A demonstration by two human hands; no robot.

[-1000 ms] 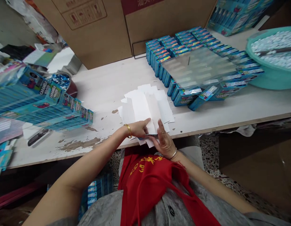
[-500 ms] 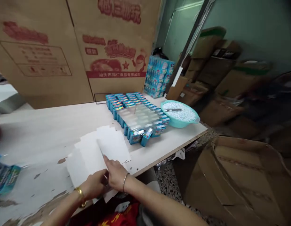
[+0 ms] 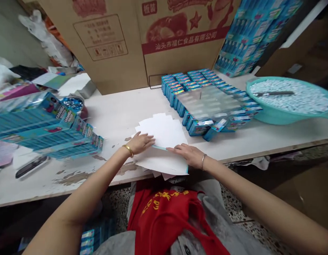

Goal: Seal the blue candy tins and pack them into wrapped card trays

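Note:
White card sheets [image 3: 166, 129] lie overlapping at the table's front edge, the nearest one [image 3: 164, 161] showing a thin blue line along its fold. My left hand [image 3: 141, 142] rests on the left part of the sheets, fingers stretched out and nothing in its grasp. On the right side of the fold lies my right hand [image 3: 189, 154], its fingers extended flat over the card. Beyond the sheets stand rows of small blue boxes [image 3: 177, 88], partly covered by a clear plastic tray [image 3: 210, 101].
A turquoise basin [image 3: 283, 117] of small white pieces stands right. Stacked blue display packs [image 3: 63, 124] are at left, near a dark bowl [image 3: 82, 109] and a black-handled tool [image 3: 31, 167]. A large carton [image 3: 121, 71] stands behind; wrapped blue packs [image 3: 243, 42] rise back right.
The view has swung left and down, bringing the blue display packs into sight. My hands, earlier together at the sheets' near edge, are now apart and flat on the card.

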